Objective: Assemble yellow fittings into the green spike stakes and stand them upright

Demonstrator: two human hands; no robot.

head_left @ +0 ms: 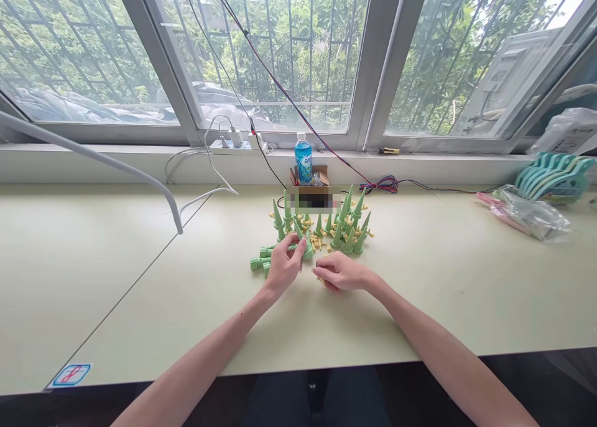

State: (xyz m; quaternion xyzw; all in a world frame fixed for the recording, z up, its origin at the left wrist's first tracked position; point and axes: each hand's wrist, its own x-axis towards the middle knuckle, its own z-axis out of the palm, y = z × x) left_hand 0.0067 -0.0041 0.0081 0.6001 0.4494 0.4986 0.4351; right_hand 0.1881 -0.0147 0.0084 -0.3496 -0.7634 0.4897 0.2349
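My left hand [285,264] is closed on a green plastic spike [299,230], a cone with a wider collar, its tip pointing up and away. Close by on the right, my right hand [339,271] is pinched together, with a bit of yellow plastic [321,281] showing at the fingers; most of that piece is hidden. Between and beyond the hands lie several small yellow valve-like pieces [318,243]. More green spikes [347,243] stand upright at the right, some with yellow pieces attached. Green tube-shaped parts [258,263] lie flat beside my left hand.
Behind the spikes, a blue bottle [304,160] stands in a small cardboard box [321,173]. Coiled wires [387,183] and a white cable [219,189] lie near the sill. Teal hangers [550,177] and a clear plastic bag [536,212] sit at the far right of the table [466,278].
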